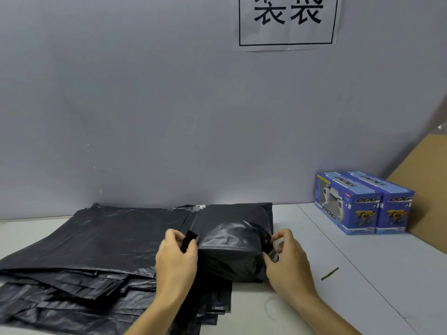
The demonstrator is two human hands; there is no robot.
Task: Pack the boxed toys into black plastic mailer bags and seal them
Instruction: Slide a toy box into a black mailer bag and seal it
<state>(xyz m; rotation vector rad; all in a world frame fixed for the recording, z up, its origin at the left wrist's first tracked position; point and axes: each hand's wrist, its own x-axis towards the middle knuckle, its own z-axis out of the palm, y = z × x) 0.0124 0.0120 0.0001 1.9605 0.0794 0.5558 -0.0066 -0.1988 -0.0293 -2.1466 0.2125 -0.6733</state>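
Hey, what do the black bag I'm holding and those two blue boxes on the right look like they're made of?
The bulging black mailer bag looks like thin glossy plastic film: it wrinkles and throws soft highlights. The two blue toy boxes look like printed cardboard with a slightly shiny coat, judging by their crisp folded edges; the nearer box seems to have a clear window, probably plastic.

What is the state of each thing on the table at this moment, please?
Filled mailer bag: bulging, wrapped around its contents, mouth flap being folded.
Left hand: pinches the bag's flap.
Right hand: pinches the bag's other corner.
Stack of empty mailer bags: flat, unused.
Two blue toy boxes: closed, upright, side by side, unpacked.
Small strip: lying loose on the table.
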